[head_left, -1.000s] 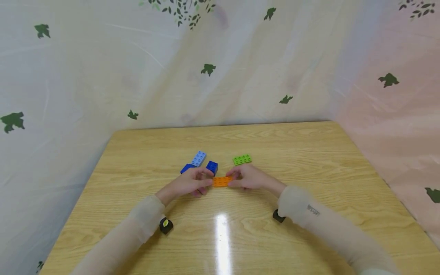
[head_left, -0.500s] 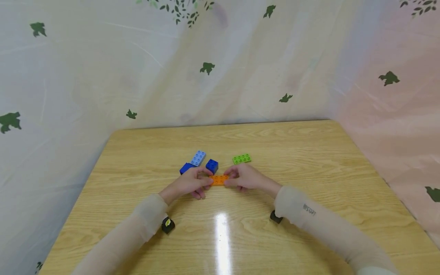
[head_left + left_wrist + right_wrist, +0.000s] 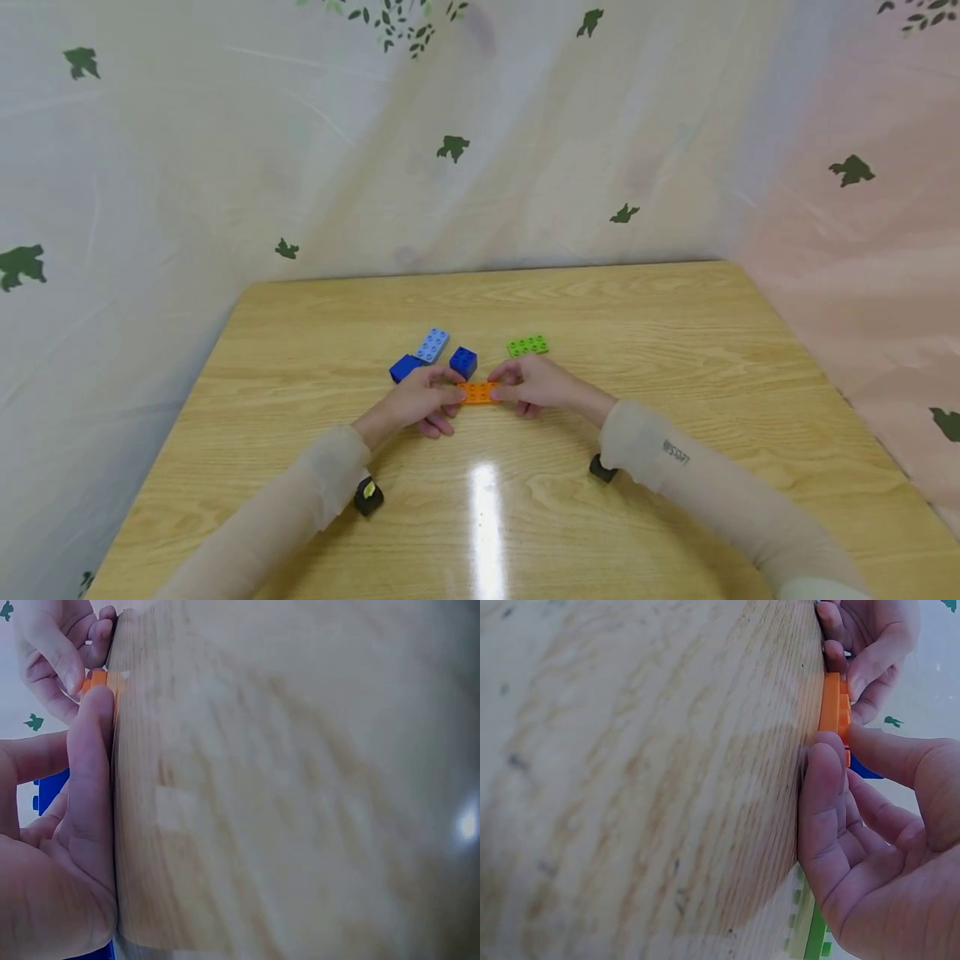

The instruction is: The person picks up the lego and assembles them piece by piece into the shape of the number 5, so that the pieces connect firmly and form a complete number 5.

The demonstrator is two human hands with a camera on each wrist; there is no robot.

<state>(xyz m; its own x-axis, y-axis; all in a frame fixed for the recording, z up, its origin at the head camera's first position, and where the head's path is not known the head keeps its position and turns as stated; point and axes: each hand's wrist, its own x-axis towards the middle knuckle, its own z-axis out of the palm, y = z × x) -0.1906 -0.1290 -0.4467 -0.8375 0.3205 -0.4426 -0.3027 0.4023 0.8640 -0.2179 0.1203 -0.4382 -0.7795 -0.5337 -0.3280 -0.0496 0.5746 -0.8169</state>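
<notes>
An orange flat building brick (image 3: pixel 477 393) with studs on top lies on the table between both hands. My left hand (image 3: pixel 420 396) pinches its left end between thumb and finger. At its right end my right hand (image 3: pixel 543 383) grips it the same way; in the right wrist view the thumb and a finger lie against the orange brick (image 3: pixel 830 705). Just behind it sits a small dark blue brick (image 3: pixel 463 362), close to the left fingertips. A second dark blue brick (image 3: pixel 406 368) is partly hidden behind the left hand.
A light blue brick (image 3: pixel 432 345) lies behind the left hand, close to the second dark blue one. Behind the right hand is a flat green brick (image 3: pixel 528 345). A patterned cloth (image 3: pixel 360 167) hangs along the far edge of the wooden table (image 3: pixel 637 308).
The orange brick has slid slightly left, both hands moving with it, then stayed about still. The dark blue brick by the left hand has shifted a little left and shows more.
</notes>
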